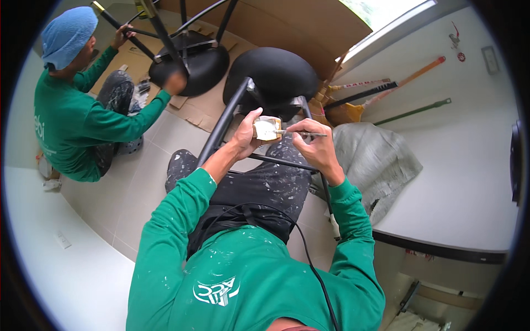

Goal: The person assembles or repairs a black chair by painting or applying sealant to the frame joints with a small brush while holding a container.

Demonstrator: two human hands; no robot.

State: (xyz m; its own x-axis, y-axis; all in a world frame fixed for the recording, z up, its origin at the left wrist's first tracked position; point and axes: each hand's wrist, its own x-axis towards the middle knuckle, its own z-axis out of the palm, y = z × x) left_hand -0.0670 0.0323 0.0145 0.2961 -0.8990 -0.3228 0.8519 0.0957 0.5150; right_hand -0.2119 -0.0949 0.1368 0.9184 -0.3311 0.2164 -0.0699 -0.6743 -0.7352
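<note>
My left hand [246,134] is closed around a small squarish cup [267,126] with white, paint-like stuff inside. In my right hand [319,144] is a thin paintbrush [307,133], gripped between thumb and fingers, its tip reaching into the cup. Both hands are above my lap, over a black stool that lies tipped toward me. Its round black seat [269,74] rests away from me, and its dark metal legs [222,124] run back on either side of my paint-spotted trousers. Fingers partly hide the cup's sides.
At the left a co-worker [91,110] in a green top crouches with both hands at another upturned black stool [207,69]. Cardboard [193,117] covers floor under the stools. A grey sack [370,160] lies right of my hand, below long handles [408,113] leaning on the wall.
</note>
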